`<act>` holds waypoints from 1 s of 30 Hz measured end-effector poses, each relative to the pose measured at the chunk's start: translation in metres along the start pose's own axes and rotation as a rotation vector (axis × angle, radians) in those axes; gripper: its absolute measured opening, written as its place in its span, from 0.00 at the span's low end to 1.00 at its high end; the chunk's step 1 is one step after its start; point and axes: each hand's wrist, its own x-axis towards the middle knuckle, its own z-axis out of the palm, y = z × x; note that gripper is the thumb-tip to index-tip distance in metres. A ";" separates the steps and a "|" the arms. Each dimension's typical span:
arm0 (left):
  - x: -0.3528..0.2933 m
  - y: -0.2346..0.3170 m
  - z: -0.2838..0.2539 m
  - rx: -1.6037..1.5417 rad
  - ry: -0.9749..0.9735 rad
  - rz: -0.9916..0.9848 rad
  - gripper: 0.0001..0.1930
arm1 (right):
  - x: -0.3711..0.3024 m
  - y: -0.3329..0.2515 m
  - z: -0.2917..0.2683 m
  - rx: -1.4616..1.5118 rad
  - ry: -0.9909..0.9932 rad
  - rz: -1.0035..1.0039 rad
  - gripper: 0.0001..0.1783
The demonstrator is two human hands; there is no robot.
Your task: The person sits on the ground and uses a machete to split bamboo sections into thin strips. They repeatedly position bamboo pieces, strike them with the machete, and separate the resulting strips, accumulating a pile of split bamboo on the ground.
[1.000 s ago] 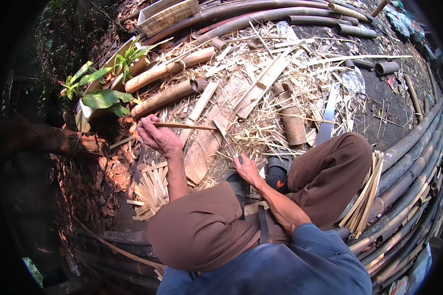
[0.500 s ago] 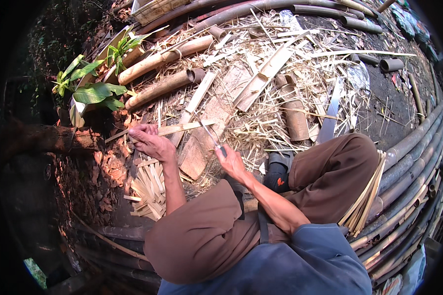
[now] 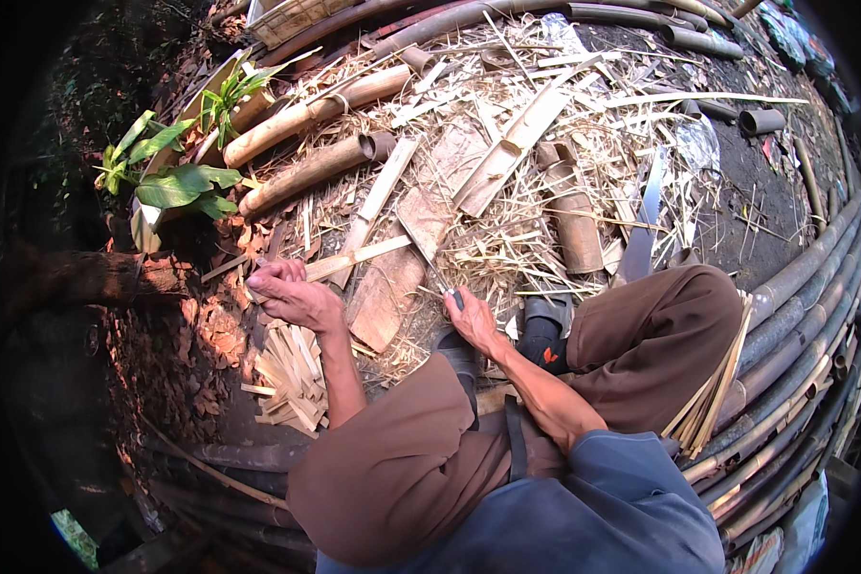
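My left hand [image 3: 297,293] is closed around a pale bamboo strip [image 3: 364,253], which points out to the right over a wooden board [image 3: 392,297]. A knife [image 3: 421,244] with a dark handle and a long thin blade is gripped in my right hand [image 3: 474,318]. Its tip leans up and left, close to the strip's free end; whether blade and strip touch, I cannot tell. Below my left hand lies a pile of short split bamboo strips [image 3: 292,373].
A hand saw [image 3: 646,215] stands among the shavings [image 3: 497,244] ahead of my knee. Bamboo tubes [image 3: 306,177] and a leafy plant [image 3: 177,182] are at the far left. Long bamboo poles [image 3: 794,316] line the right side, where a bundle of thin strips [image 3: 713,392] leans.
My right hand has moved right and slightly down with the knife, drawing the blade toward the strip's free end. My left hand still holds the strip and has dropped slightly.
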 end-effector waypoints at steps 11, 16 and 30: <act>-0.019 0.017 0.009 0.066 0.089 -0.025 0.26 | -0.015 -0.037 0.000 0.044 -0.051 -0.075 0.20; -0.018 0.016 0.004 0.023 0.043 -0.028 0.25 | -0.019 -0.019 0.003 0.049 -0.025 -0.179 0.20; -0.006 -0.001 -0.026 -0.443 -0.175 -0.120 0.30 | -0.011 0.039 -0.002 -0.028 0.061 -0.068 0.22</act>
